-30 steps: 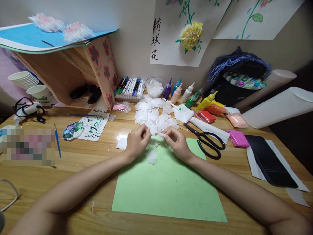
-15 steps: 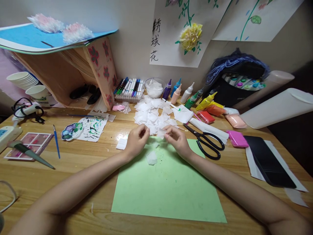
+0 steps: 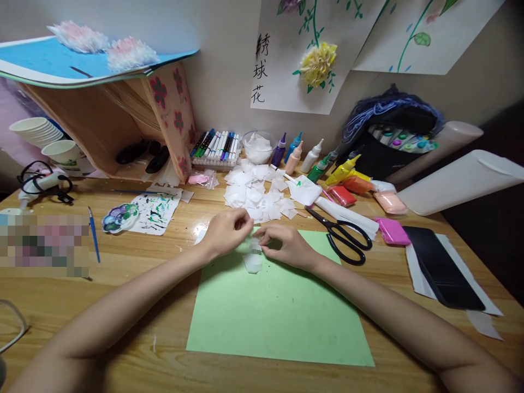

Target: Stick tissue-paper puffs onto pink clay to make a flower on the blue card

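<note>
A green sheet (image 3: 282, 316) lies on the wooden table, with a small white paper piece (image 3: 252, 263) near its top edge. Above that edge, my left hand (image 3: 229, 232) has its fingers pinched together; what they hold, if anything, is too small to make out. My right hand (image 3: 286, 245) is close beside it, thumb and forefinger pinched on a thin white paper scrap (image 3: 254, 244) between the hands. Just beyond both hands spreads a pile of white paper squares (image 3: 257, 191). Black-handled scissors (image 3: 339, 232) lie to the right of my right hand.
Behind the pile stand a glass bowl (image 3: 259, 147) of white paper, markers (image 3: 216, 146) and paint bottles (image 3: 295, 158). At the right lie a pink clay pack (image 3: 392, 231) and a black phone (image 3: 444, 267). A painted paper (image 3: 155, 213) and a blue brush (image 3: 94, 234) are at the left.
My right hand has moved down and to the left, from the edge of the pile to over the green sheet, with the paper scrap. My left hand has shifted slightly.
</note>
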A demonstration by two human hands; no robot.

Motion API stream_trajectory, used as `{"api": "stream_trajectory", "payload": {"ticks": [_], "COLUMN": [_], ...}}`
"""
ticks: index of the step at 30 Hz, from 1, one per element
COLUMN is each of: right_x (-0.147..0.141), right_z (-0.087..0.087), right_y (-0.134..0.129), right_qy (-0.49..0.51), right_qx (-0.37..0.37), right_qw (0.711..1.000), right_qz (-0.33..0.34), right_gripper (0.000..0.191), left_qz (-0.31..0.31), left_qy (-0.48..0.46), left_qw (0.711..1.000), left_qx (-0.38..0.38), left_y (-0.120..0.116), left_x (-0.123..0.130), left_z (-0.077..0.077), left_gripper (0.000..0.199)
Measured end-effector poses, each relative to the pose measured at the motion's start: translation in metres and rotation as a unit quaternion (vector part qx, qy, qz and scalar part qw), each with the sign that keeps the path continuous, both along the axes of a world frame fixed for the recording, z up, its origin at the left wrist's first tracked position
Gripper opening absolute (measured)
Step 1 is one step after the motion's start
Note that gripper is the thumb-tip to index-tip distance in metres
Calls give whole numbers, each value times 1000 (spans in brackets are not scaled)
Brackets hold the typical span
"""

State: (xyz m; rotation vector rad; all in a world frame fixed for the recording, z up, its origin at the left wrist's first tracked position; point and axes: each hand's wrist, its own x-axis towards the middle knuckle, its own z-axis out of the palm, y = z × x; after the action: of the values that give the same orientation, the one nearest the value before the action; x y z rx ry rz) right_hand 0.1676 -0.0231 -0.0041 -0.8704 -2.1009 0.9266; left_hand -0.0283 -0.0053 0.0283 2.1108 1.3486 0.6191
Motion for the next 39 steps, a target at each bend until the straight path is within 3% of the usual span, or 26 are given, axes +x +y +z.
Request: {"api": "stream_trajectory", "payload": {"ticks": [2, 4, 7, 11, 14, 16, 19, 22, 25, 28, 32, 34, 37, 39], "right_x": [-2, -5, -7, -4, 2, 1, -7, -19, -26, -28, -28, -28, -28, -29], "right_z": [-1, 0, 2, 8, 15, 18, 20, 19, 20, 26, 51, 68, 92, 103], "right_y": [-1, -2, -3, -2, -2, -5, -11, -16, -16, -11, 21, 51, 107, 142], "right_qy": [-31, -57, -67, -39, -3, -23, -98, -157, -192, -204, -143, -86, -52, -77], "right_qx": [17, 19, 1, -73, -172, -190, -117, -48, -21, -7, 17, 62, 104, 76], "right_qw": [999, 998, 998, 996, 985, 979, 987, 986, 979, 976, 990, 991, 970, 965], "right_qz": [2, -1, -22, -41, 31, 72, 47, 40, 63, 76, 4, -76, -211, -241], "right_gripper": [14, 15, 16, 12, 21, 32, 25, 10, 13, 14, 12, 8, 8, 10], "left_qz": [-96, -140, -129, -157, -143, -125, -119, -93, -61, -50, -85, -123, -151, -159], "left_qy": [103, 168, 203, 189, 149, 119, 96, 110, 187, 263, 288, 293, 314, 318], "left_qw": [988, 973, 968, 966, 975, 980, 979, 979, 975, 961, 950, 943, 929, 924], "left_qx": [-56, -78, -71, -75, -85, -100, -132, -141, -103, -72, -87, -103, -127, -142], "left_y": [-5, -14, -26, -27, -21, -16, -6, 3, 10, 14, 17, 21, 28, 32], "left_x": [-2, -1, 3, 2, -3, -6, -11, -21, -37, -51, -60, -62, -65, -67], "left_z": [11, 17, 15, 6, 0, -3, 0, 16, 37, 47, 39, 35, 34, 34], "left_gripper": [20, 18, 20, 3, 9, 10, 5, 14, 22, 22, 12, 10, 11, 14]}}
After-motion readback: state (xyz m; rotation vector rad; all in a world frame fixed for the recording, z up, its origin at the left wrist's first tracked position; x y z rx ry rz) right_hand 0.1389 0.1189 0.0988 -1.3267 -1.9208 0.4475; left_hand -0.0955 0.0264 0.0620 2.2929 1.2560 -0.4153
